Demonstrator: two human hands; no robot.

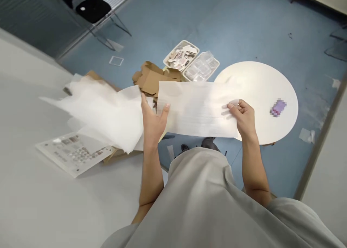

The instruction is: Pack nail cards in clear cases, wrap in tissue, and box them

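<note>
A thin, slightly see-through white packing sheet (195,110) stretches between my two hands. My right hand (245,118) pinches its right end between thumb and fingers, and the corner there is folded over a little. At the left end, the thumb of my left hand (154,121) lies over the sheet's edge. The other fingers of that hand are partly hidden beside a loose, blurred pile of similar white sheets (108,110). Below the pile lies a white printed panel (76,152) with rows of small pictures.
Brown cardboard (151,78) lies behind my left hand. Farther back stand a basket of paper pieces (181,56) and a basket of clear plastic packs (201,66). A round white table (271,78) carries a blurred purple item (278,107). A black chair (93,9) stands far left.
</note>
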